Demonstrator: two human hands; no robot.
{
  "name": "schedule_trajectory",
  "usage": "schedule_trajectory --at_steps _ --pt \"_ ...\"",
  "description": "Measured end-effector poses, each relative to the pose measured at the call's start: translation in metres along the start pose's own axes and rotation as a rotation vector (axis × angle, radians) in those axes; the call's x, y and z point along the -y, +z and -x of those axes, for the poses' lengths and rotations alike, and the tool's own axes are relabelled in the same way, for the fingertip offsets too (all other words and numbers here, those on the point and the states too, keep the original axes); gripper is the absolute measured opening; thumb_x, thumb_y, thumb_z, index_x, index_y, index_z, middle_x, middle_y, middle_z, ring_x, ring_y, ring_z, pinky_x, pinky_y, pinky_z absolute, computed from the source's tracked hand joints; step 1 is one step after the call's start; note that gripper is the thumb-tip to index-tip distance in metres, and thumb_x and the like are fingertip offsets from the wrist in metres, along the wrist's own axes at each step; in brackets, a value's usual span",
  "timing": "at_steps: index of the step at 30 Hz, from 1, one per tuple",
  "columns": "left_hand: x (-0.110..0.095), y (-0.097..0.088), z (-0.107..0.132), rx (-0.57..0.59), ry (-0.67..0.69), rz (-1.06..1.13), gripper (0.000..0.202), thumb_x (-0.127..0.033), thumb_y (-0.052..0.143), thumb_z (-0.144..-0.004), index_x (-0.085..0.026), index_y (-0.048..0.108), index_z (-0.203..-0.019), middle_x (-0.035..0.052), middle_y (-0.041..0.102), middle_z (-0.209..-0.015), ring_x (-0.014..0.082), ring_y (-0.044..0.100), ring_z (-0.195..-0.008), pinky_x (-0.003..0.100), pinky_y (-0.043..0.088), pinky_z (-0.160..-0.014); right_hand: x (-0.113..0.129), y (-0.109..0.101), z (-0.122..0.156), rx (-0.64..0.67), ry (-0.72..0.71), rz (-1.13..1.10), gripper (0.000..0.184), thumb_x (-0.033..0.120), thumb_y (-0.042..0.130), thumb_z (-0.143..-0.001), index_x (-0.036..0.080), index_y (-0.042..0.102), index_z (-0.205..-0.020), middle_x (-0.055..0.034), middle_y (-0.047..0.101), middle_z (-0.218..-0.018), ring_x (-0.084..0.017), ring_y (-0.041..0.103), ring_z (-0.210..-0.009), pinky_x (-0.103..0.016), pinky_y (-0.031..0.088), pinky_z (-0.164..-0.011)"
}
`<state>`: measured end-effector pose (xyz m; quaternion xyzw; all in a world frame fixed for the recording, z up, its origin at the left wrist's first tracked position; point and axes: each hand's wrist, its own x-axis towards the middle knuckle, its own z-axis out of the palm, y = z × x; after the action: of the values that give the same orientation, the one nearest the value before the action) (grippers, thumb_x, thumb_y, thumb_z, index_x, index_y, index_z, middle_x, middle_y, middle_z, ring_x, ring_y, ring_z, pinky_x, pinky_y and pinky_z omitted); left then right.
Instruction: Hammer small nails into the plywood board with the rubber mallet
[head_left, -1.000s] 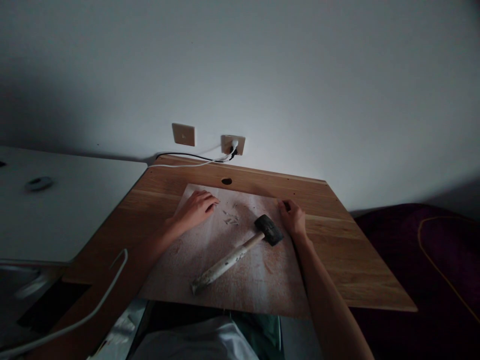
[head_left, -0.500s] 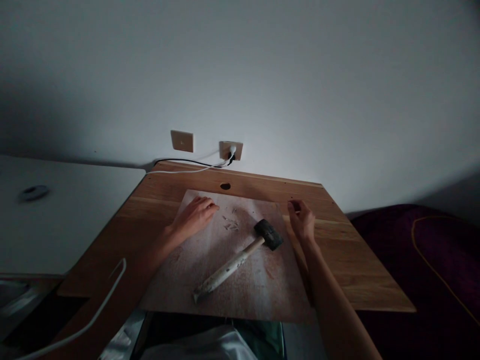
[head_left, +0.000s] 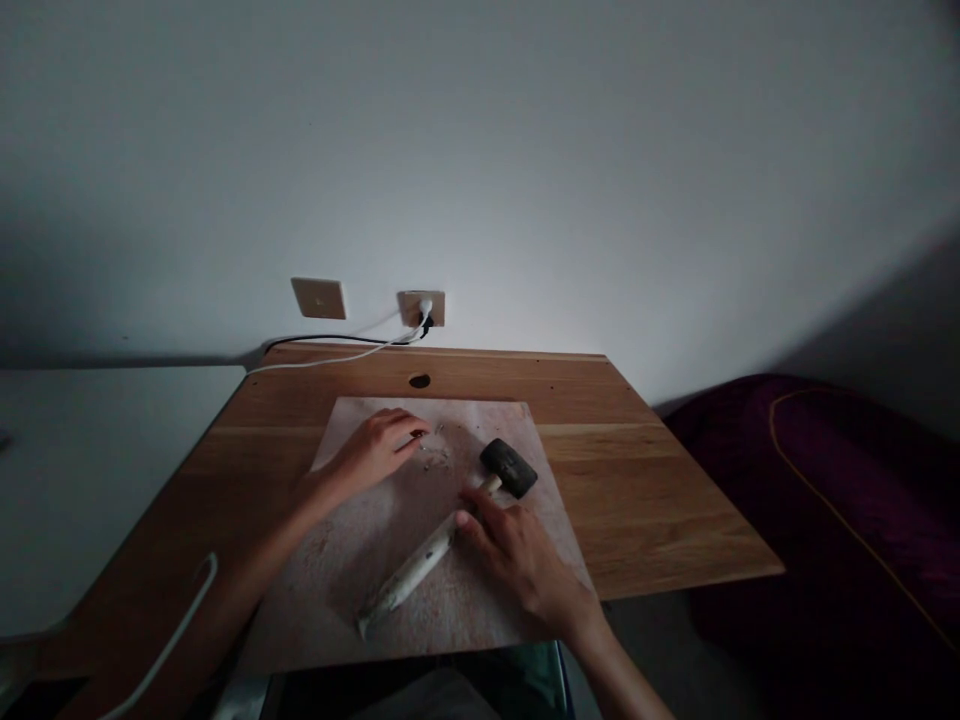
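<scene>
A mallet with a black head (head_left: 509,467) and a worn, pale handle (head_left: 412,576) lies diagonally on a mottled pinkish-grey board (head_left: 322,620). My right hand (head_left: 521,560) is closed on the handle just below the head, with thumb and index finger across it. Over the upper left of the board, my left hand (head_left: 379,448) hovers with bent fingers, thumb and fingertips slightly apart. Small nail-like metal pieces (head_left: 436,460) lie scattered beside its fingertips. I make out nothing held in the left hand.
The board rests on a wooden tabletop (head_left: 652,500) with a round cable hole (head_left: 420,381) near the wall. White and black cables run from a wall socket (head_left: 421,308). A white surface (head_left: 112,480) stands at left, purple fabric (head_left: 750,460) at right.
My right hand has come from beyond the board's right edge onto the mallet handle. My left hand stays near the small metal pieces. The view has shifted to the right.
</scene>
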<state>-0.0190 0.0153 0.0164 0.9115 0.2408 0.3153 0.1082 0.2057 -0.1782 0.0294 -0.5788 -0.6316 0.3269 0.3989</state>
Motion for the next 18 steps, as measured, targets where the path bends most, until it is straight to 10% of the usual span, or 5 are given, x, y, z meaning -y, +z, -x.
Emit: schedule_trajectory --at_steps 5,11,18 --pt "-0.018 0.015 -0.051 0.106 -0.008 0.089 0.008 -0.016 0.066 -0.099 -0.022 0.071 -0.098 0.0023 0.079 -0.096 0.0195 0.075 -0.091 0.03 0.056 -0.089 0.0 0.003 -0.003 -0.049 0.077 -0.19 0.039 0.063 0.066 -0.102 0.029 0.077 -0.087 -0.0006 0.06 -0.067 -0.019 0.053 -0.058 -0.033 0.047 -0.067" --pt "-0.026 0.07 -0.112 0.132 -0.126 0.309 0.006 -0.019 0.068 -0.094 -0.021 0.073 -0.097 0.0018 0.08 -0.09 0.0184 0.074 -0.082 0.028 0.056 -0.082 -0.001 0.013 0.022 -0.2 0.305 -0.525 0.052 0.077 0.069 -0.092 0.027 0.073 -0.108 -0.0008 0.07 -0.083 -0.021 0.067 -0.073 -0.031 0.054 -0.064" --pt "-0.02 0.096 -0.122 0.163 -0.152 0.375 0.005 -0.016 0.072 -0.091 -0.019 0.075 -0.091 0.0029 0.081 -0.09 0.0185 0.075 -0.084 0.027 0.054 -0.083 -0.017 0.032 0.045 -0.596 0.394 -1.238 0.05 0.054 0.091 -0.082 0.034 0.069 -0.122 -0.0036 0.08 -0.104 -0.02 0.073 -0.07 -0.029 0.057 -0.052"
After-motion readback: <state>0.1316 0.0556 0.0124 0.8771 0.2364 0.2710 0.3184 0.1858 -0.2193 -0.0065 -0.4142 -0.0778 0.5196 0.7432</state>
